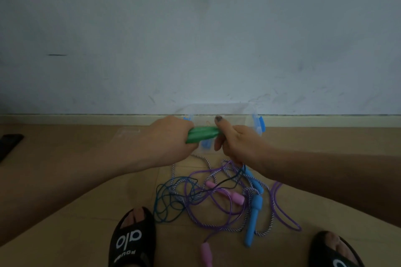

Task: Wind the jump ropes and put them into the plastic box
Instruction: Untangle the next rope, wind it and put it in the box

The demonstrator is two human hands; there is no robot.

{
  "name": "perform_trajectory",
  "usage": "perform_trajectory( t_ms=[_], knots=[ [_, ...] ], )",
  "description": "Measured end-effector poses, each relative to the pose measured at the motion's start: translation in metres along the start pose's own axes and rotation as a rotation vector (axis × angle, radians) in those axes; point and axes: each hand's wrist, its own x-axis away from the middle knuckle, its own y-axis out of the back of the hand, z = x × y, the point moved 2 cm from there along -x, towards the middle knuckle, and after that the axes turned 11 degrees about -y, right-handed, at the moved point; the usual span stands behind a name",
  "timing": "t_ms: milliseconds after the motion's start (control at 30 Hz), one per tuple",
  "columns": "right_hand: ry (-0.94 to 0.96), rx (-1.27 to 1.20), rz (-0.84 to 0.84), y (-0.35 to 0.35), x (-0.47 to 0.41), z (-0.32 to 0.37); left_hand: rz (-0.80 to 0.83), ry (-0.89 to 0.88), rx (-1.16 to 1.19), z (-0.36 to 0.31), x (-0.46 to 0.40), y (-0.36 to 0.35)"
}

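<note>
Standing at 6 o'clock, two feet in black slides frame the bottom edge, the left slide [132,238] at 7 o'clock and the right slide [338,251] at 5 o'clock. Between them, just ahead on the tan floor [65,234], lies a tangle of jump ropes [217,197]: a purple cord, a dark teal cord and a white-and-purple twisted cord loop over one another. In the heap I count three pink handles [235,198] and two blue handles [252,221]; which handle belongs to which cord cannot be told.

Farther up, toward 12 o'clock, both hands meet over the heap. The left hand [167,141] clenches round the green handles [202,134], held together as a bundle; whether there are two cannot be told for sure. The right hand [236,143] grips the bundle's other end, thumb raised, with a dark cord running down from it into the tangle.

Behind the hands, against the baseboard, stands the clear plastic box [219,112] with blue latches [261,124]; its contents cannot be made out. A dark flat object [9,143] lies at 9 o'clock.
</note>
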Motion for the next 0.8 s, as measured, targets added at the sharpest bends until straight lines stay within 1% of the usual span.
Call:
perform_trajectory(
  t_ms=[33,100,167,200,233,300,333,367,433,467,500,567,633,667,700,800],
  knots=[
    [0.003,-0.012,0.027,0.000,0.001,-0.002,-0.005,0.011,0.005,0.005,0.000,0.000],
    [0.032,0.015,0.028,0.000,0.002,-0.003,-0.006,0.038,0.025,0.011,0.000,-0.001],
    [0.083,0.108,-0.044,0.003,0.004,-0.001,0.001,0.106,0.113,0.015,0.000,-0.003],
    [0.124,0.174,-0.096,0.004,0.005,0.000,0.000,0.165,0.192,0.018,-0.002,-0.005],
    [0.174,0.254,-0.141,0.005,0.006,0.000,-0.012,0.242,0.306,0.022,-0.002,-0.006],
    [0.304,0.445,-0.175,0.001,0.010,0.000,-0.051,0.392,0.583,0.028,-0.003,-0.010],
    [0.373,0.589,-0.178,-0.001,0.010,-0.002,-0.057,0.440,0.668,0.028,-0.002,-0.011],
    [0.431,0.765,-0.177,-0.003,0.012,-0.001,-0.046,0.468,0.691,0.027,-0.001,-0.013],
    [0.537,1.123,-0.161,-0.008,0.018,0.006,-0.008,0.475,0.633,0.021,0.002,-0.017],
    [0.592,1.251,-0.123,-0.011,0.020,0.012,0.015,0.459,0.568,0.016,0.003,-0.017],
    [0.657,1.344,-0.074,-0.016,0.022,0.019,0.044,0.420,0.467,0.011,0.003,-0.015],
    [0.768,1.459,-0.006,-0.028,0.028,0.033,0.131,0.281,0.186,0.001,0.002,-0.011],
    [0.848,1.429,-0.012,-0.031,0.028,0.046,0.185,0.156,-0.067,-0.007,0.003,-0.006],
    [0.850,1.363,-0.020,-0.028,0.027,0.051,0.193,0.105,-0.158,-0.010,0.005,-0.004],
    [0.831,1.270,-0.003,-0.021,0.026,0.056,0.188,0.055,-0.198,-0.010,0.007,-0.005],
    [0.660,0.974,0.177,-0.004,0.025,0.066,0.149,-0.046,-0.163,-0.008,0.013,-0.004]
  ],
)
